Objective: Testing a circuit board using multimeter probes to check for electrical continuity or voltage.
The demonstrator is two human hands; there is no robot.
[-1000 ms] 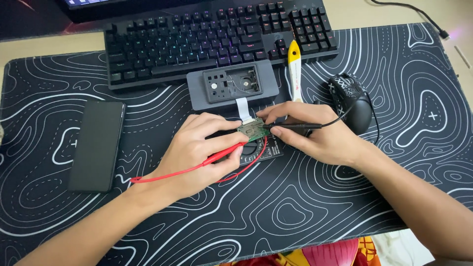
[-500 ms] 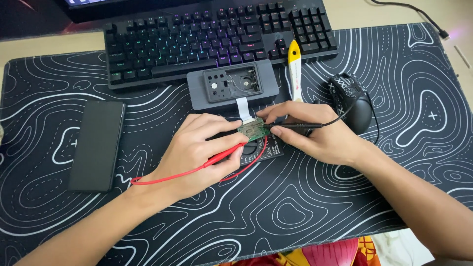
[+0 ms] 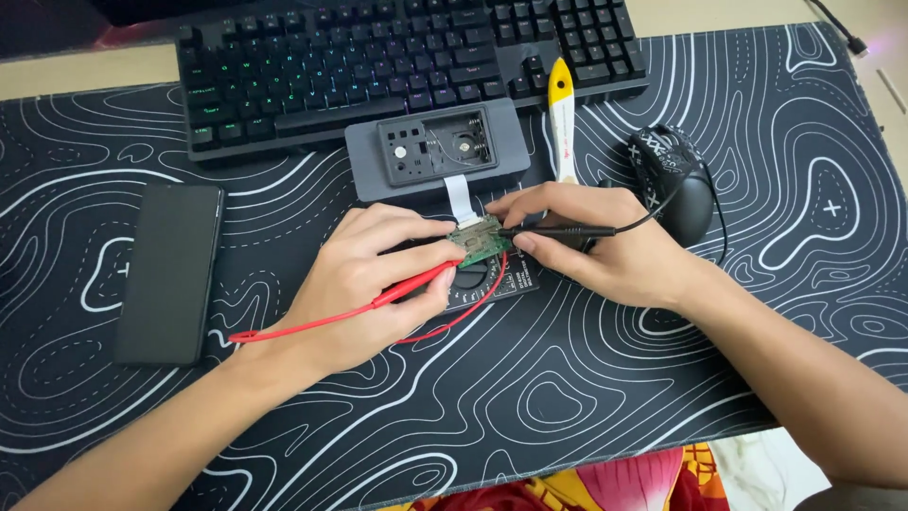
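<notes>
Circuit board [image 3: 480, 240] (small, green) lies below the grey case [image 3: 437, 149], unmoved since the earlier frame. Left hand [image 3: 364, 284] fingers stay closed on the red probe [image 3: 416, 282]; right hand [image 3: 591, 244] fingers stay closed on the black probe [image 3: 558, 230].

Both forearms are bare, with no sleeves, and the left hand [image 3: 364, 279] and right hand [image 3: 605, 246] are ungloved.
</notes>
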